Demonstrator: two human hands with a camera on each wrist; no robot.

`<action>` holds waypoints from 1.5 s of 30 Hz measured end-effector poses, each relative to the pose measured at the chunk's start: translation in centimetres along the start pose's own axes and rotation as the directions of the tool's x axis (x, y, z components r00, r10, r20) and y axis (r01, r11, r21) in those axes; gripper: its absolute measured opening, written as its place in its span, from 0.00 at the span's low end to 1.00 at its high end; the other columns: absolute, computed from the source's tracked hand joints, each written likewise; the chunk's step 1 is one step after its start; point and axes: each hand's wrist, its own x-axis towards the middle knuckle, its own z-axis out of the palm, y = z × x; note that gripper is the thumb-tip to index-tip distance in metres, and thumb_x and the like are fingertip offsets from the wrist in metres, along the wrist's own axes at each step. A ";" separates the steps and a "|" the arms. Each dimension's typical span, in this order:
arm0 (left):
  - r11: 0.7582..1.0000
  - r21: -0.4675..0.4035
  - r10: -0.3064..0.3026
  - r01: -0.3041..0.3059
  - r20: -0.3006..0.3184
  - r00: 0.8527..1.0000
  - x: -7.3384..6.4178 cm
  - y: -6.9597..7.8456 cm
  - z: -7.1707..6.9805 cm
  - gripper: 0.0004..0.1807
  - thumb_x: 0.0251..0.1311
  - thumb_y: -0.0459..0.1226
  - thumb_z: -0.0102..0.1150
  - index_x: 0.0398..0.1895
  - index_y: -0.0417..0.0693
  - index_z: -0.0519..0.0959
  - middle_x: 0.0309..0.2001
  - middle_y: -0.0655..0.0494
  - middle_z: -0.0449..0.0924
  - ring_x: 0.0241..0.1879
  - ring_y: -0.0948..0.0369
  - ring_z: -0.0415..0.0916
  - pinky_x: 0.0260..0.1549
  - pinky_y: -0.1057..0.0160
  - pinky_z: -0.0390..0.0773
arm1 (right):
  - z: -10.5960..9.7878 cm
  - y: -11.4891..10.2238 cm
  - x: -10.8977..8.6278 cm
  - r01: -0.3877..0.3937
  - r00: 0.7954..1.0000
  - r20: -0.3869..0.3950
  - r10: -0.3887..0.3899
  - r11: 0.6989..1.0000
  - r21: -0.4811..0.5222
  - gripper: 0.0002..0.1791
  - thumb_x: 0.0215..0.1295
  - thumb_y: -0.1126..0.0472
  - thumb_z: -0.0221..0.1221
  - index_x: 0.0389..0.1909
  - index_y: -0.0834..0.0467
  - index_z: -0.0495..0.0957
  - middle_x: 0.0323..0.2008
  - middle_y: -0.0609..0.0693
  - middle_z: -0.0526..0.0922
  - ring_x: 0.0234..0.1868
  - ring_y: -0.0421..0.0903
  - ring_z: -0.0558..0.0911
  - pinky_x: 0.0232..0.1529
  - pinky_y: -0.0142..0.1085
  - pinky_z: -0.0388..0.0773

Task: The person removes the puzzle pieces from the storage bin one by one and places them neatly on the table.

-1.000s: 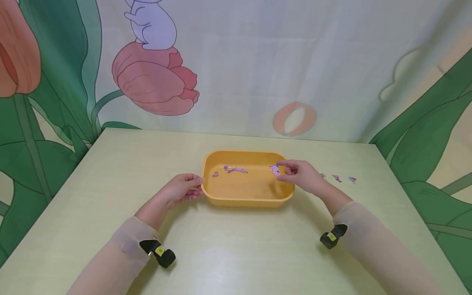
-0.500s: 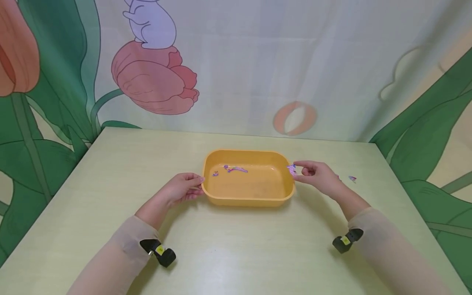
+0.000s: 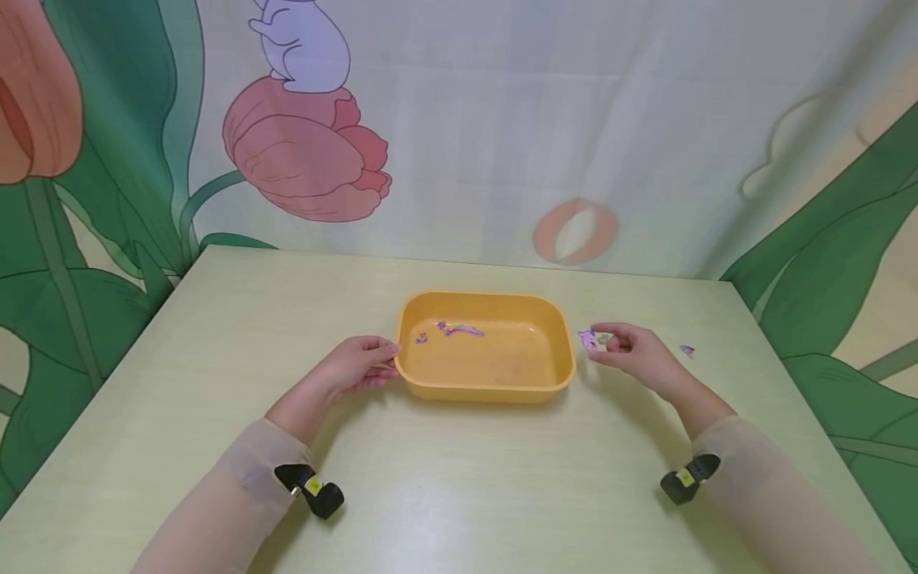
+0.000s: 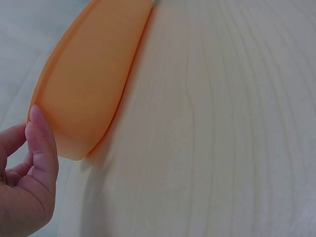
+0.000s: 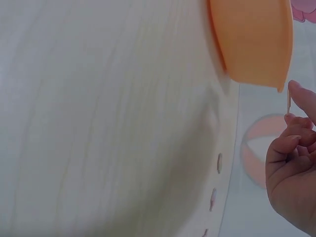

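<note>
My left hand [image 3: 362, 363] pinches the left rim of a yellow-orange plastic tray [image 3: 488, 394], thumb on top, as the left wrist view also shows. Just past the tray's right end, my right hand [image 3: 634, 355] holds a small flat purple piece [image 3: 588, 340] with dark marks between thumb and index finger. Seen edge-on in the right wrist view, that piece [image 5: 289, 101] is thin and pale, raised above the table. Inside the tray lie a long rainbow-and-purple piece [image 3: 462, 329] and a tiny purple one [image 3: 421, 338].
A small colourful piece [image 3: 688, 350] lies on the table [image 3: 459, 478] right of my right hand. In the right wrist view, 3 pieces lie in a row, the middle one [image 5: 213, 199] among them. A printed curtain [image 3: 459, 143] hangs behind the table's far edge.
My right hand has moved right with the purple piece, from over the tray's right part to outside its right rim. The left hand stays on the rim.
</note>
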 end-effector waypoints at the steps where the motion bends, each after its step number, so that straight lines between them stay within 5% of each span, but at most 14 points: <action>1: 1.000 0.000 0.002 -0.002 0.002 1.000 0.0 0.0 0.0 0.19 0.67 0.39 0.51 0.49 0.30 0.69 0.27 0.54 0.80 0.27 0.64 0.79 0.22 0.73 0.76 | 0.0 0.2 0.0 -0.008 1.000 -0.001 0.008 1.000 -0.004 0.32 0.58 0.51 0.64 0.62 0.57 0.68 0.31 0.53 0.69 0.31 0.48 0.67 0.25 0.30 0.65; 12: 1.000 0.010 0.002 -0.002 -0.003 1.000 0.0 -0.3 -0.1 0.18 0.67 0.39 0.52 0.49 0.30 0.70 0.28 0.53 0.80 0.27 0.64 0.79 0.23 0.73 0.76 | -0.1 2.3 -0.3 -0.084 0.996 0.007 0.084 0.995 -0.047 0.32 0.59 0.50 0.63 0.62 0.57 0.67 0.30 0.53 0.69 0.32 0.49 0.68 0.26 0.31 0.66; 21: 1.000 0.009 0.010 -0.010 0.003 1.000 -0.2 -0.2 -0.1 0.18 0.67 0.39 0.51 0.49 0.29 0.69 0.27 0.53 0.80 0.27 0.63 0.79 0.22 0.73 0.76 | 0.0 3.6 -0.1 -0.127 0.991 0.027 0.134 0.975 -0.181 0.32 0.59 0.50 0.62 0.61 0.60 0.68 0.26 0.51 0.68 0.31 0.49 0.66 0.31 0.38 0.62; 25: 1.000 0.006 0.012 -0.012 0.005 1.000 -0.3 -0.1 0.0 0.18 0.67 0.39 0.51 0.48 0.29 0.69 0.27 0.53 0.80 0.27 0.63 0.79 0.22 0.73 0.76 | 0.0 3.4 -0.2 -0.127 0.991 0.030 0.134 0.976 -0.175 0.32 0.60 0.50 0.62 0.62 0.62 0.68 0.25 0.51 0.66 0.46 0.56 0.66 0.48 0.51 0.60; 29: 1.000 0.004 0.012 -0.012 0.005 1.000 -0.3 -0.1 0.1 0.18 0.67 0.39 0.51 0.48 0.29 0.69 0.27 0.54 0.80 0.27 0.63 0.79 0.22 0.73 0.76 | -0.2 3.4 -0.3 -0.108 0.992 0.046 0.117 0.981 -0.159 0.32 0.59 0.53 0.63 0.61 0.63 0.67 0.23 0.51 0.65 0.67 0.66 0.49 0.63 0.62 0.37; 32: 1.000 0.007 0.008 -0.008 0.005 1.000 -0.2 -0.1 0.0 0.18 0.67 0.39 0.51 0.49 0.29 0.69 0.27 0.54 0.80 0.27 0.63 0.79 0.22 0.73 0.76 | -0.2 3.7 -0.2 -0.099 0.993 0.055 0.109 0.982 -0.160 0.32 0.59 0.53 0.63 0.61 0.64 0.68 0.22 0.51 0.65 0.69 0.66 0.42 0.63 0.62 0.29; 44: 1.000 0.018 0.000 0.000 0.000 1.000 -0.2 -0.1 0.0 0.18 0.67 0.39 0.51 0.49 0.30 0.69 0.28 0.53 0.80 0.28 0.62 0.79 0.23 0.72 0.76 | -0.4 4.3 0.0 -0.119 0.990 0.062 0.129 0.982 -0.147 0.33 0.58 0.53 0.64 0.61 0.62 0.68 0.21 0.51 0.65 0.69 0.65 0.42 0.63 0.62 0.31; 45: 1.000 0.017 0.002 -0.002 0.002 1.000 -0.2 0.0 0.0 0.18 0.67 0.39 0.51 0.48 0.30 0.69 0.28 0.53 0.79 0.28 0.62 0.79 0.23 0.72 0.76 | -0.4 4.3 0.0 -0.123 0.989 0.061 0.133 0.981 -0.150 0.33 0.58 0.52 0.64 0.61 0.62 0.68 0.21 0.50 0.65 0.68 0.65 0.48 0.63 0.62 0.33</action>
